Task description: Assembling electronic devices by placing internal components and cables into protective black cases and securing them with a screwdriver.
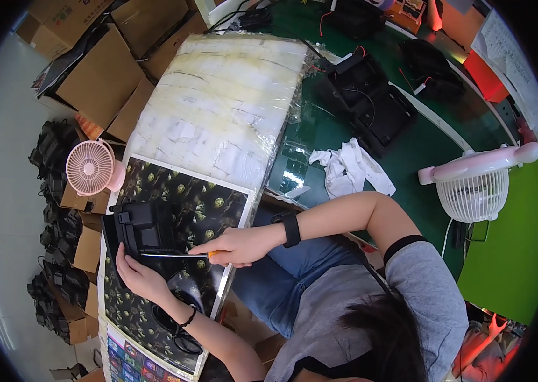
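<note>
My left hand (pixel 142 277) grips the near edge of a black plastic housing (pixel 143 227), which lies open on a dark patterned mat (pixel 199 200). My right hand (pixel 238 246), a black watch at its wrist, is closed round the orange handle of a screwdriver (pixel 176 255). The index finger stretches along the tool. Its thin silver shaft lies nearly level, with the tip over the inside of the housing. Whether the tip touches a screw is too small to tell. A black cable (pixel 183 337) lies coiled beside my left forearm.
A pink fan (pixel 91 167) stands at the bench's left edge, near cardboard boxes (pixel 100 76) and piled black housings (pixel 59 223). On the green table at right are a white cloth (pixel 353 169), an open black case (pixel 368 95) with wires, and a larger pink-and-white fan (pixel 473 184).
</note>
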`<control>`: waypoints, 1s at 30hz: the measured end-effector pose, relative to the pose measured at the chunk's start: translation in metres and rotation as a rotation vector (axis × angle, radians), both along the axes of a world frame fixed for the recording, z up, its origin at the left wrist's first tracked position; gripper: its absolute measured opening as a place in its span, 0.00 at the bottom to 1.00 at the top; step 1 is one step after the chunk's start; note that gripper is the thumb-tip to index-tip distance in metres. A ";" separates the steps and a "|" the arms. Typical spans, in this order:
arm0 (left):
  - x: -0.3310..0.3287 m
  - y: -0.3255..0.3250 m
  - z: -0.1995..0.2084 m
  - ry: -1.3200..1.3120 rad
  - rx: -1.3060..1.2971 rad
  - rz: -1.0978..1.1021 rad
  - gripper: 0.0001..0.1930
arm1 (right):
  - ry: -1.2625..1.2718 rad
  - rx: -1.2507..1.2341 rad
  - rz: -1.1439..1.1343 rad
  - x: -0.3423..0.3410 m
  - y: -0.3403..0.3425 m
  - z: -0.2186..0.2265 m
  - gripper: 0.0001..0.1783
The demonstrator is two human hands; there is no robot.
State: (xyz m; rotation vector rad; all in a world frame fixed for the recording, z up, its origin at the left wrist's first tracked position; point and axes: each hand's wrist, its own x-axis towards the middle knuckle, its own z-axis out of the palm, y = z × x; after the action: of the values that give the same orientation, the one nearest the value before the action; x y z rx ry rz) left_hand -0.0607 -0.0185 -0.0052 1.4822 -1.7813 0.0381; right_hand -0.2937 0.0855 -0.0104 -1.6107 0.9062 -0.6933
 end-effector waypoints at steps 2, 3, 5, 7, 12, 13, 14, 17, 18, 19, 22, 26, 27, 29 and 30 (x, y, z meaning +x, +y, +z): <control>0.000 0.002 0.001 0.028 -0.022 0.008 0.15 | -0.073 0.271 0.049 -0.001 -0.002 0.000 0.28; 0.000 0.002 0.001 0.015 -0.037 0.003 0.15 | 0.016 0.007 0.022 0.000 -0.003 -0.015 0.28; -0.002 0.003 0.001 0.005 -0.053 0.000 0.15 | 0.105 -0.259 -0.004 0.003 -0.002 -0.028 0.28; -0.003 0.003 0.001 -0.008 -0.064 -0.006 0.15 | 0.240 -0.514 -0.102 0.003 0.001 -0.029 0.29; -0.001 0.006 -0.003 0.028 -0.068 0.006 0.15 | -0.490 0.569 0.140 0.002 0.000 -0.015 0.29; 0.001 0.007 -0.003 0.043 -0.069 0.008 0.15 | -0.660 0.720 0.174 0.003 -0.003 -0.019 0.28; 0.004 0.008 -0.003 0.043 -0.069 0.023 0.15 | -0.674 0.733 0.158 0.007 -0.004 -0.022 0.28; 0.014 0.010 0.000 0.020 -0.062 0.049 0.14 | -0.257 0.277 0.110 0.011 -0.006 -0.017 0.28; 0.010 0.009 0.002 -0.003 -0.065 0.061 0.13 | -0.045 0.060 0.047 0.007 -0.005 -0.009 0.28; -0.002 0.005 0.004 -0.008 -0.089 0.015 0.13 | 0.108 -0.365 -0.079 0.003 -0.005 -0.025 0.28; -0.015 -0.002 0.010 -0.052 -0.129 -0.045 0.12 | 0.453 -0.486 -0.180 -0.004 0.006 -0.004 0.29; -0.015 -0.004 0.000 -0.046 -0.121 0.034 0.11 | 0.693 -0.593 -0.216 -0.001 0.014 0.012 0.34; -0.014 -0.002 -0.004 -0.053 -0.125 0.072 0.11 | 0.712 -0.604 -0.199 0.001 0.013 0.012 0.34; -0.011 0.000 -0.004 -0.041 -0.128 0.076 0.12 | 0.729 -0.601 -0.183 0.003 0.015 0.011 0.34; -0.009 0.003 -0.002 -0.064 -0.117 0.085 0.12 | 0.721 -0.606 -0.177 0.007 0.016 0.011 0.34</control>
State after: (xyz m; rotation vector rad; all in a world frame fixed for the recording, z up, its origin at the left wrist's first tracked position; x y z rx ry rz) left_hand -0.0699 -0.0158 -0.0070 1.4867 -1.7349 0.2314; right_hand -0.2868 0.1010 0.0010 -2.4185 1.4604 -0.5294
